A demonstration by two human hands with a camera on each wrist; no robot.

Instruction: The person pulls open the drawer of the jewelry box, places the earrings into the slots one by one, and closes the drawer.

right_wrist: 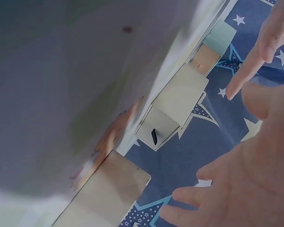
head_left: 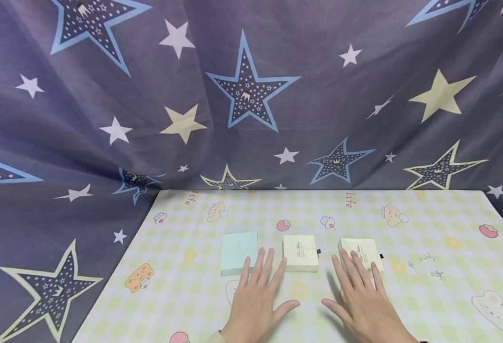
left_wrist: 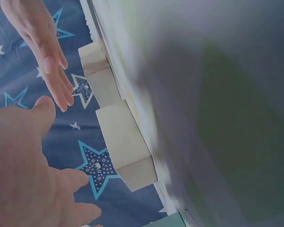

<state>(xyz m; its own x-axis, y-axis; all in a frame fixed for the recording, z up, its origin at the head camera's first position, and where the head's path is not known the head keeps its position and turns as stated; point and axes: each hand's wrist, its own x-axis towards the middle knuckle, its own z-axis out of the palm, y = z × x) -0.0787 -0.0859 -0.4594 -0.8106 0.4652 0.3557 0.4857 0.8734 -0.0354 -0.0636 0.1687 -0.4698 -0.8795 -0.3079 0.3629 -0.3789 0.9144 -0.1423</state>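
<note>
Both hands hover palm down over the table with fingers spread, holding nothing. My left hand [head_left: 255, 300] is just in front of a mint-green box [head_left: 239, 252] and a cream box [head_left: 300, 252] with a small black pull tab. The right hand [head_left: 364, 300] has its fingertips overlapping a second cream box [head_left: 362, 252] in the head view; this box also has a black tab on its right. In the left wrist view the cream box [left_wrist: 123, 142] stands beyond the left fingers. In the right wrist view a cream box [right_wrist: 175, 99] shows its black tab.
Several small silvery pieces [head_left: 437, 275] lie right of the boxes. A checked tablecloth [head_left: 169, 305] with cartoon prints covers the table. Behind it hangs a dark curtain [head_left: 251, 157] with stars.
</note>
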